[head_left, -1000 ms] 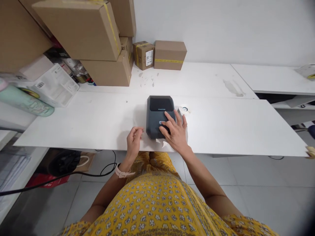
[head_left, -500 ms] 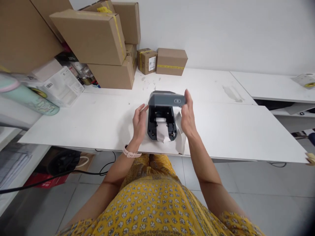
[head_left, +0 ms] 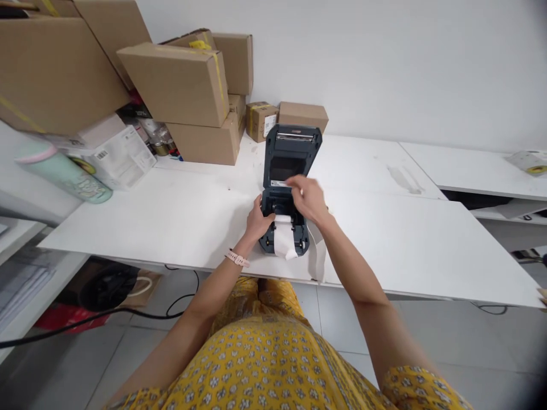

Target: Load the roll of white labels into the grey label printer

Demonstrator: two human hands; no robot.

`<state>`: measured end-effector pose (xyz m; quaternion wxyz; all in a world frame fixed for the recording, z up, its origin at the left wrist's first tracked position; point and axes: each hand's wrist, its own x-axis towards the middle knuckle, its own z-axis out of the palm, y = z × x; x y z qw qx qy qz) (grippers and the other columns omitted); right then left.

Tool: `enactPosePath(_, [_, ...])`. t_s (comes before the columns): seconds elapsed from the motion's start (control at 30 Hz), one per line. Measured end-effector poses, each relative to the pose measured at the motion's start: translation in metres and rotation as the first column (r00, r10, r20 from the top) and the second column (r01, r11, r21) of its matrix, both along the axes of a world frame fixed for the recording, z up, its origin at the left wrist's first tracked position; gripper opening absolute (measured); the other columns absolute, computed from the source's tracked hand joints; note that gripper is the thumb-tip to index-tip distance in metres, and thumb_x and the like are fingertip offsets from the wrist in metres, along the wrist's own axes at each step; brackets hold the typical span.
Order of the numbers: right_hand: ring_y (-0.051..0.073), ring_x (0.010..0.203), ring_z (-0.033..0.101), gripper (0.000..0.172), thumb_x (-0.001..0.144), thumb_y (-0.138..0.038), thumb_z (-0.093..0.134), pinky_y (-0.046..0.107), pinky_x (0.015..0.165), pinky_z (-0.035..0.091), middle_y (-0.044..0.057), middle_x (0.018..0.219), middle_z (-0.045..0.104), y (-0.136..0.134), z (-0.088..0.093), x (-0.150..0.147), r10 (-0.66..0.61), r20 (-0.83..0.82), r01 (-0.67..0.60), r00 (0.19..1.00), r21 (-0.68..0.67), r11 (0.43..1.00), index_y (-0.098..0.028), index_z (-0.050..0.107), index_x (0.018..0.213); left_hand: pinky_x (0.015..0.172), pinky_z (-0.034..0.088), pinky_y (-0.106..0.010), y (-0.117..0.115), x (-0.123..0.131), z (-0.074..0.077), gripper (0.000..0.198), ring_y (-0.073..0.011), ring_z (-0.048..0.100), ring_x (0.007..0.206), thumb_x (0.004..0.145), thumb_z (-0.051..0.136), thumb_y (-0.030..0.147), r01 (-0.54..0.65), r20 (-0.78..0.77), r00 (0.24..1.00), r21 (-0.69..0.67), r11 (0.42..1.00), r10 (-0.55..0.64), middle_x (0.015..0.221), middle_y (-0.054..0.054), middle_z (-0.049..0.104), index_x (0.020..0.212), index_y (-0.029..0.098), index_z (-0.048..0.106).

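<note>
A dark label printer point(head_left: 266, 246) stands on the white table with its lid point(head_left: 289, 152) raised and tilted back. In its bay sits a white paper roll point(head_left: 282, 218), and a strip of paper point(head_left: 284, 239) hangs out over the front. My left hand point(head_left: 258, 221) grips the printer's left wall, thumb over the edge beside the roll. Above the right side of the bay, close to the hinge, is my right hand point(head_left: 310, 198); its index finger is stretched out and the others are bent, with nothing visible in them. Its thumb is hidden.
Loose paper backing point(head_left: 317, 253) lies right of the printer, near the table edge. Cardboard boxes point(head_left: 175, 85) are stacked at the back left. A mint bottle point(head_left: 70, 173) leans beside a white box point(head_left: 122, 156). Another label roll point(head_left: 530, 162) sits far right.
The printer lid has swung up and back from over the bay. My right hand has let go of it and moved inward over the bay; my left hand has closed on the printer's side.
</note>
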<state>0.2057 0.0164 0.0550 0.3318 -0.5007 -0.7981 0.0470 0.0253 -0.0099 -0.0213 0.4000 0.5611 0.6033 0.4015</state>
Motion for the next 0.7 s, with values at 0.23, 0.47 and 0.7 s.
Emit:
enactPosePath(0.23, [0.029, 0.12, 0.068, 0.037, 0.093, -0.014, 0.046, 0.051, 0.127, 0.013, 0.016, 0.113, 0.078, 0.005, -0.026, -0.019, 0.412, 0.557, -0.124, 0.721, -0.482, 0.868, -0.014, 0.074, 0.118, 0.116, 0.042, -0.046, 0.004, -0.002, -0.016, 0.087, -0.0306, 0.053, 0.139, 0.075, 0.067, 0.019, -0.016, 0.031, 0.999, 0.06, 0.998, 0.014, 0.149, -0.012, 0.057, 0.156, 0.022, 0.035])
enactPosePath(0.47, [0.031, 0.117, 0.068, 0.044, 0.089, -0.014, 0.054, 0.043, 0.107, 0.045, 0.012, 0.124, 0.075, 0.016, -0.019, -0.017, 0.552, 0.493, -0.184, 0.672, -0.611, 0.77, -0.02, 0.067, 0.131, 0.119, 0.041, -0.047, 0.007, -0.012, -0.015, 0.091, -0.0278, 0.057, 0.136, 0.071, 0.056, 0.006, 0.097, 0.032, 0.994, 0.131, 0.987, -0.102, 0.146, -0.002, 0.062, 0.156, 0.032, 0.039])
enactPosePath(0.7, [0.024, 0.101, 0.067, 0.051, 0.089, -0.034, 0.067, 0.036, 0.088, 0.054, 0.01, 0.119, 0.071, 0.008, 0.005, 0.035, 0.642, -0.157, -0.603, 0.751, -0.562, 0.567, -0.018, 0.06, 0.137, 0.121, 0.04, -0.046, 0.009, -0.011, -0.025, 0.088, -0.028, 0.054, 0.14, 0.072, 0.056, 0.007, 0.088, 0.093, 0.99, 0.188, 0.978, -0.107, 0.15, -0.002, 0.059, 0.155, 0.028, 0.041])
